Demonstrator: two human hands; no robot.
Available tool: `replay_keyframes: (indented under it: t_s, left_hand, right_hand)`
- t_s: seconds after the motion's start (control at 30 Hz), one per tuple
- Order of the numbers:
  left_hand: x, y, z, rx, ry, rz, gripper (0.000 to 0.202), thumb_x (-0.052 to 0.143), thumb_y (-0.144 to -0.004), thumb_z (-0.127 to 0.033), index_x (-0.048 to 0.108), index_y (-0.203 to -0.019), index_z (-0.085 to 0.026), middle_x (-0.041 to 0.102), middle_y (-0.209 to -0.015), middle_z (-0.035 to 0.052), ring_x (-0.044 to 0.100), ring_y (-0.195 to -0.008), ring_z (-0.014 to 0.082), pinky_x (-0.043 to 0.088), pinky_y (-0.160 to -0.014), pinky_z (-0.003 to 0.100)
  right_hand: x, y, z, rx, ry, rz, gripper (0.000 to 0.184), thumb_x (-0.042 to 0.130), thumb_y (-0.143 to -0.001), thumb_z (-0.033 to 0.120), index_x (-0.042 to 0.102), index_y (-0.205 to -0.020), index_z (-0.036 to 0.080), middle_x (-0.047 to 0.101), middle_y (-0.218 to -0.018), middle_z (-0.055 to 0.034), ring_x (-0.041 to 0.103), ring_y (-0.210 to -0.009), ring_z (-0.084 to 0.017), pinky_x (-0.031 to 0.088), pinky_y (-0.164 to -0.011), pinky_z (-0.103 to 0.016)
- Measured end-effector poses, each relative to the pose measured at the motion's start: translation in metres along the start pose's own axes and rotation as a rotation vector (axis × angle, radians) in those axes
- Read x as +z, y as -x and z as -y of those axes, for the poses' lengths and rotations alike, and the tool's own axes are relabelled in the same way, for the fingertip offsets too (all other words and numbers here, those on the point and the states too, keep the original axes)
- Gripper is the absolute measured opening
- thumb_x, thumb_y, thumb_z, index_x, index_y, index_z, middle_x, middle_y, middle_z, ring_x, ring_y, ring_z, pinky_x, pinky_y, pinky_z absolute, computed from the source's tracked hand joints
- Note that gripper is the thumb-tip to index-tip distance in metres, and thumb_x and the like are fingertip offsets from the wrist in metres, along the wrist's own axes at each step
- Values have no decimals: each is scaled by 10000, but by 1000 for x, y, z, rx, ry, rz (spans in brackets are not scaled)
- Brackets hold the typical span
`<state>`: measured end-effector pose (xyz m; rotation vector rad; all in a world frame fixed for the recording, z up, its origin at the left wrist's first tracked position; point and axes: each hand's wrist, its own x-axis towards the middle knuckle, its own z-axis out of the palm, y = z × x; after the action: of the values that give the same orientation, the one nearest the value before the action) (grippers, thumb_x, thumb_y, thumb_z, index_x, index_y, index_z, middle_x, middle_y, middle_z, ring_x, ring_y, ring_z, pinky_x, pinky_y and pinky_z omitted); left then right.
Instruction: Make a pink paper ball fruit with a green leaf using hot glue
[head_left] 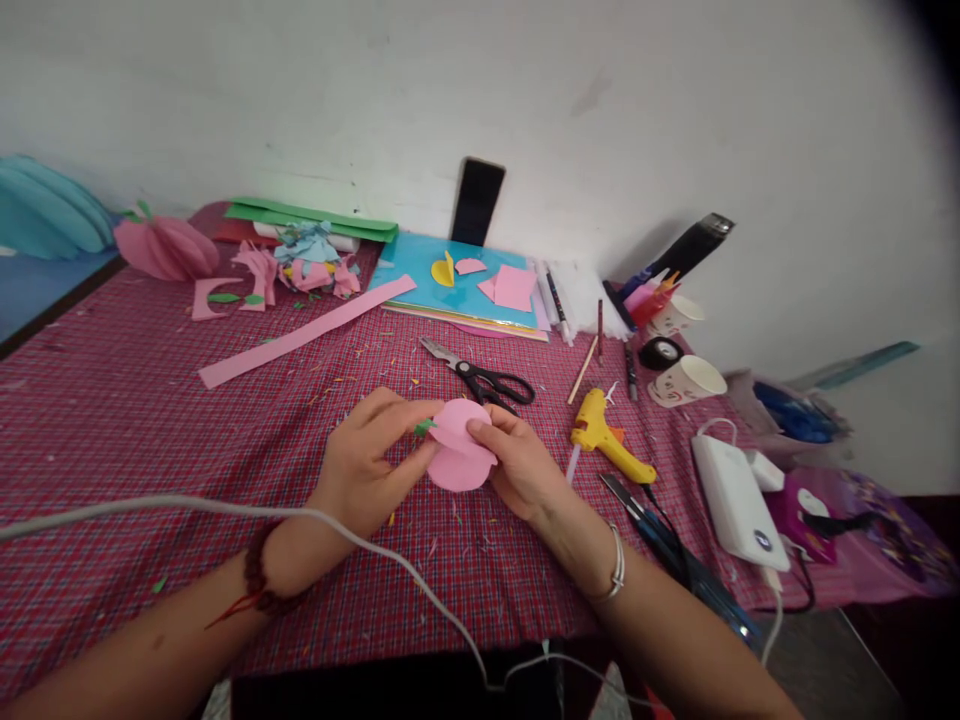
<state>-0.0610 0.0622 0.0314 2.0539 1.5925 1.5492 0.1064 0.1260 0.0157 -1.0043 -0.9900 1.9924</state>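
Both hands meet over the red checked cloth (pixel 135 400) near its front. My left hand (pixel 371 455) pinches a small green paper bit (pixel 424 427) against the left edge of a folded pink paper piece (pixel 459 455). My right hand (pixel 517 465) grips that pink piece from the right, thumb on top, fingers curled under. The piece is rounded, several layers thick, held just above the cloth.
Black-handled scissors (pixel 484 378) lie just behind the hands, a yellow glue gun (pixel 604 435) to the right. A long pink strip (pixel 307 330), coloured paper sheets (pixel 465 285), paper cups (pixel 686 380), a white power bank (pixel 739 500) and a cable (pixel 225 507) surround them.
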Motion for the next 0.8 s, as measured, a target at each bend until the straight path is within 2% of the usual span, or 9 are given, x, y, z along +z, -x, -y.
replay_keyframes:
  t_s: [0.07,0.13,0.23,0.37,0.53,0.67,0.8]
  left_hand:
    - [-3,-2,1,92,-51,35,127,633,-839,-165,698,-934,-220,623,-877,24,583,-787,160,460,-689,320]
    - [-4,-3,2,115,-86,54,95,616,-855,-175,703,-856,-213,640,-895,30,587,-822,176,450,-743,351]
    - [-5,-4,3,69,-106,74,114,585,-879,-188,673,-807,-199,643,-888,26,583,-839,179,437,-784,367]
    - [-3,-3,5,22,-118,94,112,605,-866,-212,646,-763,-194,618,-910,29,578,-873,191,431,-805,379]
    - [-1,-1,5,10,-83,34,104,656,-830,-199,629,-729,-194,585,-959,43,568,-911,199,442,-810,385]
    - [-2,0,2,4,-38,26,109,651,-836,-163,632,-738,-206,605,-1062,56,576,-984,202,451,-837,389]
    - [-3,1,2,53,36,56,121,655,-832,-125,610,-762,-213,664,-992,32,590,-1003,186,452,-898,389]
  right_hand:
    - [0,0,0,-41,39,6,291,792,-656,365,573,-721,185,546,-624,63,457,-526,-80,375,-527,-219]
    - [0,-1,0,-102,87,8,280,785,-669,362,568,-690,186,534,-614,66,436,-530,-79,347,-529,-217]
    - [-2,1,3,-205,170,14,246,771,-698,348,595,-658,181,530,-612,65,419,-556,-80,324,-545,-217]
    - [-4,6,9,-290,282,63,168,728,-751,320,660,-688,179,574,-646,41,466,-601,-96,358,-583,-232]
    - [-4,12,12,-431,477,135,130,641,-823,288,712,-767,195,632,-679,15,525,-625,-114,417,-589,-244]
    - [-3,14,11,-455,512,158,202,580,-876,324,745,-828,220,681,-714,-3,564,-649,-127,456,-591,-251]
    - [-4,16,10,-467,524,165,202,585,-875,337,758,-849,235,700,-745,-10,585,-665,-132,482,-604,-259]
